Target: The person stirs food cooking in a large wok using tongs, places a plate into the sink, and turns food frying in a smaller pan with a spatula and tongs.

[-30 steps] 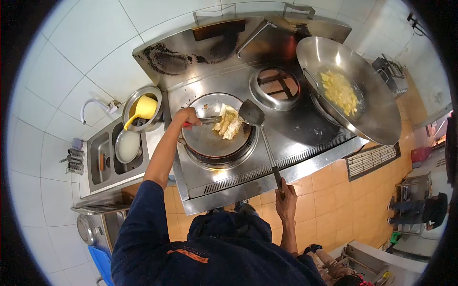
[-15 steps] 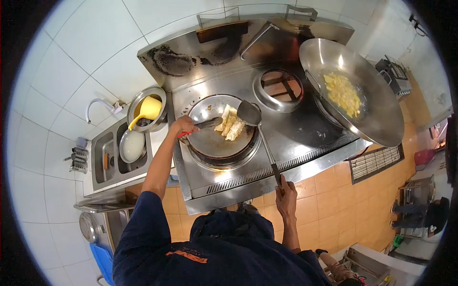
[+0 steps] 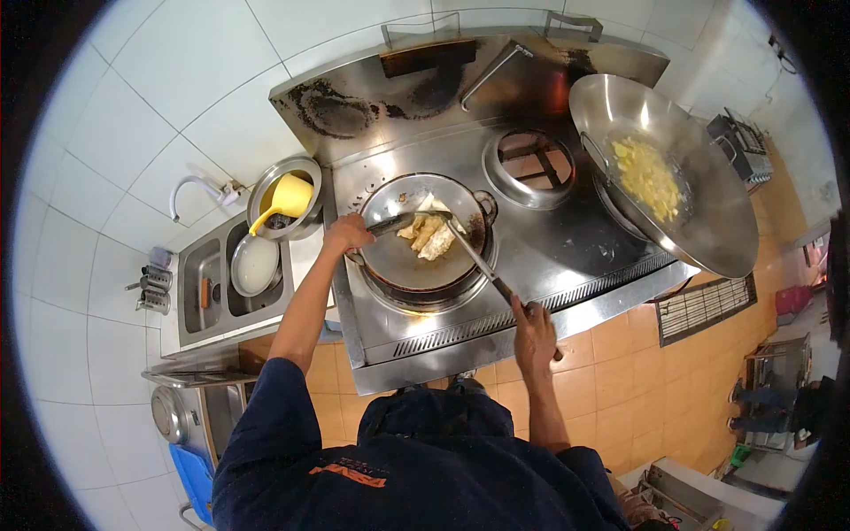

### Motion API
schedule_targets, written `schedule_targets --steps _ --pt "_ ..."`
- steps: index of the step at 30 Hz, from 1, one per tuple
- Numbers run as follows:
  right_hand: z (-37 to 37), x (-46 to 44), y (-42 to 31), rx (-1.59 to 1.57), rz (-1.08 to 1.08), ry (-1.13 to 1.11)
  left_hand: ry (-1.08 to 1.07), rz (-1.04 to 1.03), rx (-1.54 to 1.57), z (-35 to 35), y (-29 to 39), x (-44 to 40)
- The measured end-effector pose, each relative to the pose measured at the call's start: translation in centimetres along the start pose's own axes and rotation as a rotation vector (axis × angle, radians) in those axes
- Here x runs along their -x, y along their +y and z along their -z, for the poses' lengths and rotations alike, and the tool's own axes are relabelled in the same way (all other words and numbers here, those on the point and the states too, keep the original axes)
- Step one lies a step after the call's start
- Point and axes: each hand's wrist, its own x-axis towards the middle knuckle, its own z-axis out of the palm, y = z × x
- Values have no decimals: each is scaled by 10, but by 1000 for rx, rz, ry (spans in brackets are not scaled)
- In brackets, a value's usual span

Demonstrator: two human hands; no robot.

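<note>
While the folded food [image 3: 431, 241] lies in the round pan [image 3: 390, 263] on the stove [image 3: 567, 243], my left hand [image 3: 348, 232] is closed around a dark tool [image 3: 390, 223] reaching over it; my right hand [image 3: 534, 338] grips the spatula [image 3: 478, 258]; yellow pieces [image 3: 646, 177] sit in the wok [image 3: 713, 199].

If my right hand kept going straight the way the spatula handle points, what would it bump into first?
Most likely the near rim of the pan, as your right hand follows the spatula handle; it might pass above, since its height is unclear.
</note>
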Motion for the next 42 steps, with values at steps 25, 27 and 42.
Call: schedule_targets --steps 25,27,42 --pt "25 -90 31 372 437 59 358 29 -271 23 39 54" --pt "30 -92 31 377 443 46 365 22 -305 25 42 60" --pt "17 -71 13 295 329 27 395 53 -203 21 34 54"
